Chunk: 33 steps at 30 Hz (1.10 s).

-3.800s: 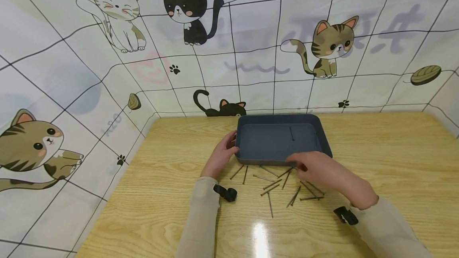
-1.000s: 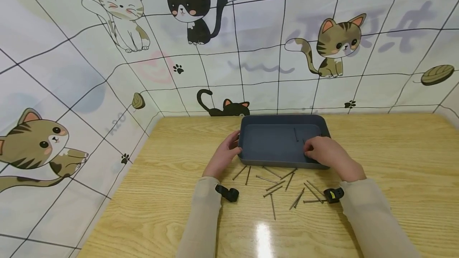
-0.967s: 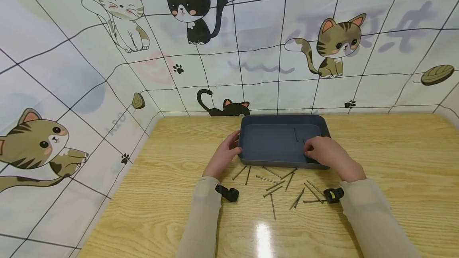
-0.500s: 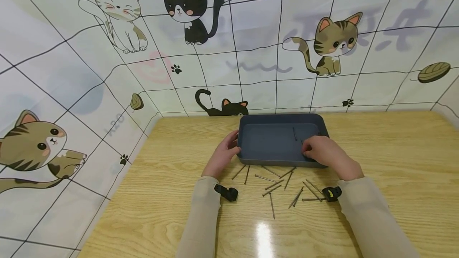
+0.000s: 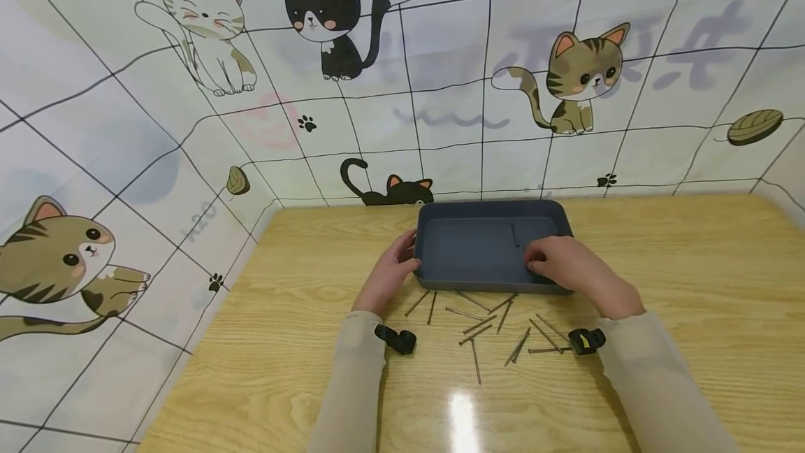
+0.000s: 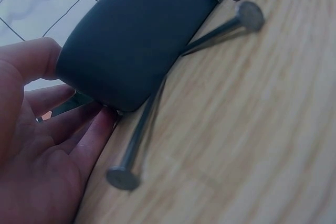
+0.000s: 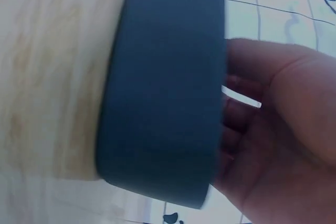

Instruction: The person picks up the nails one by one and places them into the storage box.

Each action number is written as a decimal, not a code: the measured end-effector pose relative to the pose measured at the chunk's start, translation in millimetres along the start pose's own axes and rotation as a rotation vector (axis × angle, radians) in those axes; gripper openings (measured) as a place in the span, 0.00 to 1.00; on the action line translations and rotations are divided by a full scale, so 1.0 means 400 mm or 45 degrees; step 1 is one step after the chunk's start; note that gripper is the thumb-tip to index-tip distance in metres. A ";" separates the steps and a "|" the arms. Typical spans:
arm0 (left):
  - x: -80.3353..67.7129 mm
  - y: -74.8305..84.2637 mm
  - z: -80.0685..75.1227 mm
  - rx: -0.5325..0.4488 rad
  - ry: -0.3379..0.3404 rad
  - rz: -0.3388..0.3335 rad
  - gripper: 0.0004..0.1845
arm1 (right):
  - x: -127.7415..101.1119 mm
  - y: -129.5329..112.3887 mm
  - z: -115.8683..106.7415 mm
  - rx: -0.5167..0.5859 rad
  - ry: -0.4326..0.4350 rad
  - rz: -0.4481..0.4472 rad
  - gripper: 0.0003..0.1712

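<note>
A dark blue-grey tray (image 5: 440, 272) sits on the wooden table (image 5: 692, 285) near the back wall. One nail (image 5: 513, 233) lies inside it. My left hand (image 5: 409, 257) grips the tray's front left corner (image 6: 136, 40), thumb (image 6: 37, 56) on the rim and fingers (image 6: 79, 116) against the side. My right hand (image 5: 534, 264) reaches over the front wall (image 7: 163, 93) at the right, with its fingers curled down into the tray. In the right wrist view the wall hides the fingertips of my right hand (image 7: 231, 93). Several loose nails (image 5: 478, 324) lie just in front of the tray.
Cat-patterned panels (image 5: 189, 159) close off the table at the back and left. Two nails (image 6: 136, 140) lie against the tray's left corner. A black wrist camera (image 5: 396, 339) sits on the left sleeve and another wrist camera (image 5: 585, 341) on the right, low over the nails.
My right hand went from the nails on the table up over the tray's front wall and has since edged slightly left. My left hand has stayed on the tray corner.
</note>
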<state>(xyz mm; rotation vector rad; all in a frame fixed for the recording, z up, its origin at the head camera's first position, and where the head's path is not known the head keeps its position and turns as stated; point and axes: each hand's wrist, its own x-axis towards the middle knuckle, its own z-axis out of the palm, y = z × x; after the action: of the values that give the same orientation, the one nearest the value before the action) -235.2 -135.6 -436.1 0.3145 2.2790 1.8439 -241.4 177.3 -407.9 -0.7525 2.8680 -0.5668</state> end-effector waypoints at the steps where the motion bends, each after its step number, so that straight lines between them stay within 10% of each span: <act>1: 0.000 0.000 0.001 0.004 0.001 0.000 0.32 | -0.003 -0.003 -0.003 0.008 -0.001 0.000 0.07; 27: 0.006 -0.005 0.001 0.038 0.039 -0.028 0.32 | -0.078 -0.097 -0.059 0.058 -0.345 -0.032 0.06; 33: 0.006 0.000 0.002 0.037 0.022 -0.031 0.32 | -0.102 -0.117 -0.041 -0.011 -0.295 0.094 0.27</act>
<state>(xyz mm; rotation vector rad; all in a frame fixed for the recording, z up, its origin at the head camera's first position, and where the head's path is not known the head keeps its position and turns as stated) -237.4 -134.1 -436.4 0.2749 2.3123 1.8110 -188.4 165.0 -373.7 -0.6624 2.6736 -0.4272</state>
